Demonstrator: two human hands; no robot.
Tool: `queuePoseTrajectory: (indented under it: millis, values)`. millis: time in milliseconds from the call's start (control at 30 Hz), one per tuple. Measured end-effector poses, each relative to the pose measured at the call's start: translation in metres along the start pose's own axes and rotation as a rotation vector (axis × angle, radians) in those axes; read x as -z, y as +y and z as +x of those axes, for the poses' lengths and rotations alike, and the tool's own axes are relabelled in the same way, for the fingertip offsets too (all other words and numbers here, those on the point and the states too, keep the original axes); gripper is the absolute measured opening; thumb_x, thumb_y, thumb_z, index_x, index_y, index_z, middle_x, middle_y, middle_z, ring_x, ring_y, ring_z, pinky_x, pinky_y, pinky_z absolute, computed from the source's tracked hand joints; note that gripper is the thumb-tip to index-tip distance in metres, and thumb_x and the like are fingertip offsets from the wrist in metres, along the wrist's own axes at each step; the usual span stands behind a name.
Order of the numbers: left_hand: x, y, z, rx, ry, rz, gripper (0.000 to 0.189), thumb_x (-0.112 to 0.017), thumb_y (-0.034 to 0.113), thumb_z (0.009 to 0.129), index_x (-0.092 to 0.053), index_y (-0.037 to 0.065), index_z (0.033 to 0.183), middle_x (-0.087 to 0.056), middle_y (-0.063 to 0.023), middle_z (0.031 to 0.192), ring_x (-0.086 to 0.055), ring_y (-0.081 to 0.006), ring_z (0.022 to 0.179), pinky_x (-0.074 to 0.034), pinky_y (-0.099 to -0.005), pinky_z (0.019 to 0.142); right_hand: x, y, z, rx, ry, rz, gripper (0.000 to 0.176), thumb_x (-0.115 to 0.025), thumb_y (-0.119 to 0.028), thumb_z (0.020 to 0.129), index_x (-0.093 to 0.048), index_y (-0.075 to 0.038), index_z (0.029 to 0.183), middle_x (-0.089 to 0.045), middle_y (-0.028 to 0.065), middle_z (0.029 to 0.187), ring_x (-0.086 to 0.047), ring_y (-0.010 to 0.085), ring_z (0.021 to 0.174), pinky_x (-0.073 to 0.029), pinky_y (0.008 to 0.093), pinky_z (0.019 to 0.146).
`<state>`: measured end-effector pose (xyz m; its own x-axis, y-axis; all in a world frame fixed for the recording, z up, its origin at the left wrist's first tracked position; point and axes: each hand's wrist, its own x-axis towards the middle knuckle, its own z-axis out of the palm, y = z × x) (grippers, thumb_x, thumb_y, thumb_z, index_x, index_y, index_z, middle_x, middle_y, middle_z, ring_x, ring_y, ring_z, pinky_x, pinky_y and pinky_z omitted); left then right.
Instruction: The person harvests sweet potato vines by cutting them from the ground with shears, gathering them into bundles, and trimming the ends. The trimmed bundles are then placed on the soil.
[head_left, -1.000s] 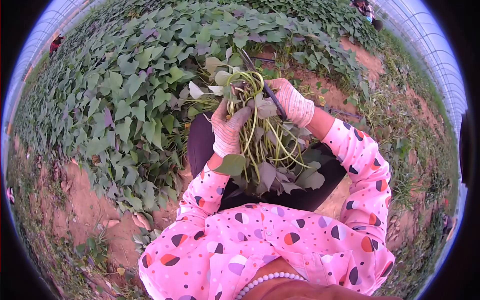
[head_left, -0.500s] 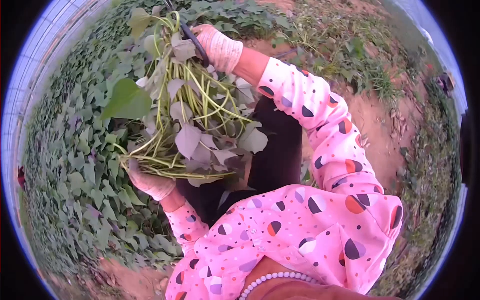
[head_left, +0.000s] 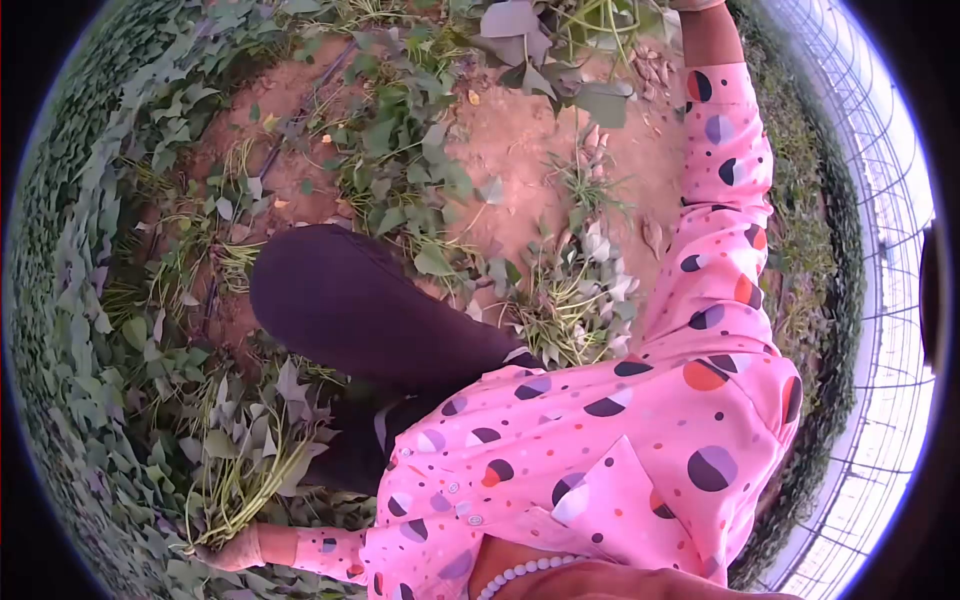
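No readable text, label or number shows anywhere.

Head-worn fisheye, steeply downward, close

Pink long-sleeved shirt [head_left: 620, 430] dotted with purple, orange and black half-circles; patch pocket [head_left: 625, 500] at 5 o'clock; dark trousers [head_left: 350, 300] at centre; white bead necklace [head_left: 520, 572] at 6 o'clock; pale glove [head_left: 240, 548] on the left hand [head_left: 226, 552] at 7 o'clock.

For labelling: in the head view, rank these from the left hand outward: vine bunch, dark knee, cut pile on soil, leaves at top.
1. Vine bunch, gripped in the left hand, lower left.
2. Dark knee, centre left.
3. Cut pile, on soil right of the knee.
4. Top leaves, upper edge.
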<state>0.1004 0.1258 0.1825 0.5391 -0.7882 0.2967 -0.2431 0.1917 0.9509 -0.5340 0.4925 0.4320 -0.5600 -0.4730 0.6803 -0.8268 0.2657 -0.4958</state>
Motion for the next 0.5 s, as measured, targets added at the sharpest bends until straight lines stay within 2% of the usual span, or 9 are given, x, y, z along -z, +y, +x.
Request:
queuePoseTrajectory:
  millis: [67,133,167,200,233,300,367,467,500]
  values:
    - [-0.026,0.015,-0.006,0.229,-0.02,-0.491,0.035,-0.05,0.017,0.085,-0.067,-0.003,0.108,-0.068,-0.0159,0.094,-0.066,-0.0255,0.076,-0.057,-0.0363,0.069,0.005,0.017,-0.018,-0.119,-0.061,-0.282,0.033,-0.073,-0.015,0.076,-0.067,-0.005,0.107,-0.069,0.0075,0.082,-0.062,0.0125,0.074,-0.051,0.0289,0.068]
    - [-0.047,0.03,-0.026,0.222,-0.061,-0.417,0.035,-0.05,0.018,0.085,-0.067,-0.003,0.108,-0.067,-0.0158,0.094,-0.066,-0.0258,0.076,-0.057,-0.0362,0.068,-0.006,0.032,-0.037,-0.327,-0.197,-0.527,0.037,-0.071,-0.023,0.077,-0.068,-0.008,0.11,-0.072,0.013,0.093,-0.064,0.0167,0.08,-0.051,0.0336,0.074]
    - [-0.055,0.036,-0.032,0.218,-0.101,-0.344,0.035,-0.051,0.019,0.086,-0.067,-0.003,0.107,-0.067,-0.0156,0.095,-0.066,-0.026,0.076,-0.056,-0.036,0.068,-0.015,0.052,-0.046,-0.333,-0.305,-0.653,0.041,-0.069,-0.028,0.077,-0.067,-0.006,0.111,-0.071,0.0166,0.099,-0.068,0.0311,0.089,-0.051,0.0381,0.081]
    - [-0.063,0.029,-0.031,0.257,-0.08,-0.397,0.035,-0.051,0.02,0.086,-0.067,-0.003,0.106,-0.066,-0.016,0.096,-0.065,-0.0263,0.075,-0.056,-0.0365,0.067,-0.029,0.135,-0.059,-0.232,-0.432,-0.962,0.032,-0.063,-0.028,0.079,-0.067,-0.007,0.103,-0.069,0.0153,0.089,-0.067,0.029,0.08,-0.052,0.0377,0.072]
    - [-0.068,0.025,-0.032,0.257,-0.131,-0.495,0.034,-0.052,0.021,0.085,-0.066,-0.001,0.108,-0.066,-0.0157,0.099,-0.065,-0.0259,0.077,-0.055,-0.0372,0.067,-0.054,0.166,-0.077,-0.311,-0.563,-0.947,0.038,-0.06,-0.038,0.079,-0.067,-0.011,0.106,-0.066,0.0183,0.099,-0.062,0.0375,0.095,-0.049,0.0424,0.083]
    - [-0.058,0.011,-0.02,0.314,-0.142,-0.502,0.033,-0.053,0.021,0.086,-0.065,0.0,0.108,-0.066,-0.0144,0.097,-0.064,-0.0248,0.077,-0.054,-0.0375,0.066,-0.107,0.172,-0.146,-0.553,-0.798,-0.988,0.033,-0.06,-0.03,0.078,-0.069,-0.007,0.1,-0.067,0.0209,0.1,-0.065,0.0361,0.095,-0.053,0.0428,0.081]
    - [-0.062,0.021,-0.028,0.36,-0.151,-0.522,0.032,-0.052,0.023,0.087,-0.059,0.006,0.113,-0.064,-0.0094,0.092,-0.061,-0.0236,0.073,-0.053,-0.0379,0.063,-0.177,0.239,-0.22,-0.696,-0.97,-0.924,0.037,-0.065,-0.037,0.075,-0.071,-0.009,0.098,-0.067,0.0197,0.099,-0.065,0.0353,0.095,-0.052,0.0428,0.082]
    - [-0.05,0.031,-0.026,0.445,-0.118,-0.564,0.027,-0.051,0.024,0.088,-0.062,0.005,0.102,-0.063,-0.0092,0.085,-0.059,-0.021,0.07,-0.05,-0.0365,0.063,-0.258,0.299,-0.342,-0.83,-0.853,-0.623,0.044,-0.064,-0.036,0.076,-0.066,-0.01,0.112,-0.066,0.0185,0.108,-0.063,0.0332,0.104,-0.049,0.0428,0.09]
    - [-0.041,0.034,-0.022,0.452,-0.094,-0.622,0.026,-0.051,0.024,0.088,-0.062,0.005,0.102,-0.063,-0.0083,0.084,-0.058,-0.0202,0.069,-0.049,-0.0357,0.063,-0.281,0.301,-0.357,-0.915,-0.797,-0.726,0.045,-0.064,-0.041,0.078,-0.066,-0.012,0.112,-0.065,0.0194,0.108,-0.062,0.0339,0.103,-0.048,0.044,0.09]
